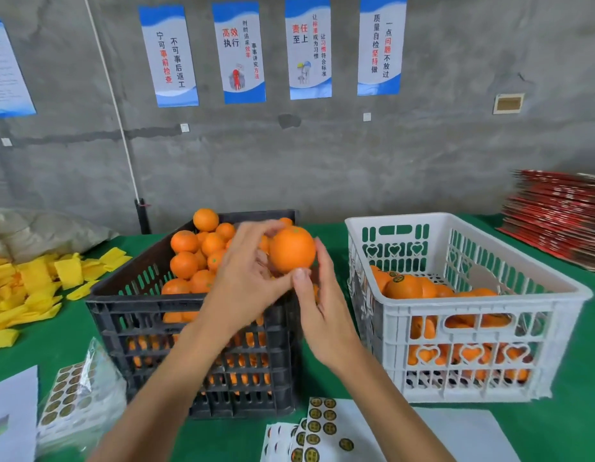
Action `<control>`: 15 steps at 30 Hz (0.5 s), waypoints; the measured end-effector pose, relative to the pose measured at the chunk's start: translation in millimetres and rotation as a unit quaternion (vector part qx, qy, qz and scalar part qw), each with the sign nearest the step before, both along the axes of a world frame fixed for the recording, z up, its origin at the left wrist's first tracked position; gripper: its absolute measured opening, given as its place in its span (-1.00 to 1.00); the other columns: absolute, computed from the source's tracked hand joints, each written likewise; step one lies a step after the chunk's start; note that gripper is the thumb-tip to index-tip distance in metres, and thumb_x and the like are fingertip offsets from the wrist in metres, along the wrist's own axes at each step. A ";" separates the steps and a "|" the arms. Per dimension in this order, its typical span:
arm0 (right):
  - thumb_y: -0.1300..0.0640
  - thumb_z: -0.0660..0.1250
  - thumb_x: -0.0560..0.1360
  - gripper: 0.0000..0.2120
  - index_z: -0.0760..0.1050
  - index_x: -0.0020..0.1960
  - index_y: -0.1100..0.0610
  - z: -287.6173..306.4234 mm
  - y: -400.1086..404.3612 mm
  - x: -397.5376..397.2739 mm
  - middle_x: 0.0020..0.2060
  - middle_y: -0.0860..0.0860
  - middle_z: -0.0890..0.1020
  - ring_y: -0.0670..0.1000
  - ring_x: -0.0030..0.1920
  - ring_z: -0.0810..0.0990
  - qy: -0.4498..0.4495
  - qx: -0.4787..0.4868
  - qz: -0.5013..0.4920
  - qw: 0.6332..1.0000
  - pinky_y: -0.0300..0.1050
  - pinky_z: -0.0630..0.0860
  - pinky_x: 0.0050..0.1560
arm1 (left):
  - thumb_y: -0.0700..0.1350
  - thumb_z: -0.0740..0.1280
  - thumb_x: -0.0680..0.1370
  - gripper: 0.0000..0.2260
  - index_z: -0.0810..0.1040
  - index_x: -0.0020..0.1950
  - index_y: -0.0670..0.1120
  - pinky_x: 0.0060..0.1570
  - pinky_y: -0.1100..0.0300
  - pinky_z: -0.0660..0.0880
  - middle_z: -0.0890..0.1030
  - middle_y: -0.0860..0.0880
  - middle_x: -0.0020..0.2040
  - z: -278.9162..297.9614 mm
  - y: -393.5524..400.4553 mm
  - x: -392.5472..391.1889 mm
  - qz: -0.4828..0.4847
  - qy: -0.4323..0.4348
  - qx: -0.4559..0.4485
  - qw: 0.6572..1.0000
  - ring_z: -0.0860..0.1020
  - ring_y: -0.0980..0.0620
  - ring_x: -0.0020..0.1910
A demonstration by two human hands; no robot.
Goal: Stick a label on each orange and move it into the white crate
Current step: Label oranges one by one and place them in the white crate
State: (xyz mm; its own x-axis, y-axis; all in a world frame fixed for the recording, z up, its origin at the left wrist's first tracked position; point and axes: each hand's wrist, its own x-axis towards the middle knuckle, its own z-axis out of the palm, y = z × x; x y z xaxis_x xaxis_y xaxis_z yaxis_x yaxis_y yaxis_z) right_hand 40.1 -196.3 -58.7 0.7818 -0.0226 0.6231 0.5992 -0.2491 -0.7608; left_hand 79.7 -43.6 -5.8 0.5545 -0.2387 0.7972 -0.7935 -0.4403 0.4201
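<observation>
Grip – two hands (252,278) (322,305) on one orange (292,250) – two crates (192,331) (469,315)

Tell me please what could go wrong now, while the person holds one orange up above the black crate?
1. The orange sits only between the fingertips of the left hand and right hand; it could slip and fall back among the unlabelled fruit in the black crate.
2. No label shows on its visible side, so it might reach the white crate unlabelled.
</observation>
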 end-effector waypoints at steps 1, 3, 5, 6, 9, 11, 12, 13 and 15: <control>-0.36 0.07 0.65 -0.40 0.00 0.62 -0.27 -4.6 -4.2 -10.0 0.53 -0.31 0.26 -0.24 0.48 0.35 -0.027 -0.004 -0.016 1.000 -0.27 0.36 0.42 | 0.14 0.60 0.44 -0.42 0.45 0.38 0.15 -0.15 0.36 0.51 0.46 0.11 0.25 -16.0 -6.2 -20.0 -0.012 -0.026 0.010 1.000 0.59 0.08 -0.01; -0.29 0.08 0.68 -0.47 0.09 0.60 -0.22 -23.1 -13.9 -27.7 0.47 -0.28 0.34 -0.22 0.40 0.43 -0.064 -0.046 -0.060 0.995 -0.37 0.41 0.30 | 0.06 0.61 0.44 -0.40 0.45 0.41 0.06 0.02 0.39 0.48 0.45 0.08 0.28 -51.8 -19.0 -47.6 -0.019 -0.047 0.000 0.999 0.54 0.07 0.18; -0.26 0.08 0.69 -0.48 0.11 0.60 -0.17 -48.1 -26.1 -42.6 0.46 -0.25 0.32 -0.21 0.39 0.43 -0.058 -0.089 -0.076 0.991 -0.39 0.41 0.27 | -0.02 0.56 0.48 -0.40 0.42 0.46 0.02 0.12 0.40 0.47 0.40 0.06 0.35 -86.8 -31.7 -59.0 -0.027 -0.040 0.000 0.999 0.48 0.09 0.32; -0.26 0.08 0.68 -0.47 0.10 0.60 -0.16 -61.7 -33.0 -48.4 0.46 -0.28 0.29 -0.21 0.39 0.41 -0.041 -0.114 -0.079 0.990 -0.39 0.41 0.26 | -0.03 0.52 0.49 -0.41 0.39 0.48 0.05 0.14 0.41 0.47 0.37 0.09 0.38 -103.1 -37.5 -61.4 -0.034 -0.016 0.009 0.999 0.45 0.12 0.35; -0.30 0.05 0.67 -0.48 0.03 0.58 -0.25 -100.2 -53.2 -58.2 0.44 -0.40 0.18 -0.29 0.39 0.34 0.048 -0.211 -0.067 0.974 -0.36 0.38 0.30 | -0.02 0.44 0.50 -0.43 0.32 0.45 0.23 0.13 0.42 0.48 0.33 0.23 0.39 -148.0 -50.9 -62.9 -0.079 0.135 0.043 0.987 0.44 0.17 0.34; -0.35 -0.01 0.66 -0.49 -0.06 0.56 -0.36 -123.6 -64.6 -62.6 0.46 -0.42 0.17 -0.30 0.39 0.32 0.143 -0.250 -0.034 0.957 -0.28 0.36 0.36 | 0.05 0.41 0.48 -0.45 0.29 0.40 0.36 0.11 0.42 0.48 0.34 0.34 0.34 -182.9 -54.2 -59.2 -0.081 0.217 0.065 0.971 0.48 0.19 0.29; -0.34 -0.04 0.67 -0.50 -0.07 0.57 -0.36 -134.3 -70.5 -65.6 0.50 -0.36 0.19 -0.26 0.40 0.34 0.177 -0.271 -0.024 0.946 -0.26 0.35 0.38 | 0.07 0.42 0.48 -0.44 0.27 0.39 0.40 0.10 0.43 0.47 0.31 0.39 0.33 -199.3 -54.8 -58.1 -0.073 0.247 0.070 0.964 0.49 0.19 0.28; -0.30 -0.07 0.69 -0.51 -0.04 0.59 -0.31 -143.1 -76.3 -68.7 0.52 -0.28 0.23 -0.21 0.40 0.37 0.193 -0.299 -0.023 0.934 -0.24 0.36 0.37 | 0.07 0.45 0.50 -0.42 0.23 0.38 0.43 0.10 0.43 0.47 0.28 0.44 0.32 -212.6 -55.2 -57.2 -0.064 0.271 0.073 0.958 0.49 0.19 0.28; -0.19 -0.09 0.72 -0.55 0.09 0.59 -0.17 -155.8 -86.9 -73.0 0.48 -0.13 0.36 -0.12 0.33 0.44 0.184 -0.363 -0.040 0.913 -0.16 0.45 0.29 | 0.06 0.48 0.55 -0.38 0.15 0.36 0.45 0.14 0.36 0.50 0.21 0.49 0.28 -229.5 -55.4 -54.9 -0.035 0.306 0.092 0.947 0.49 0.17 0.26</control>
State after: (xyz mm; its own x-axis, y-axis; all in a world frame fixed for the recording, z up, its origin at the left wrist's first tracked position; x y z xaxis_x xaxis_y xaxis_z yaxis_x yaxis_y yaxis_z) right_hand -32.9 -283.1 -214.6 0.9550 0.2256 0.1927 0.2946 -0.7987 -0.5247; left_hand 24.8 -99.0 -235.3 0.8772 -0.3957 0.2720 -0.4555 -0.5063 0.7322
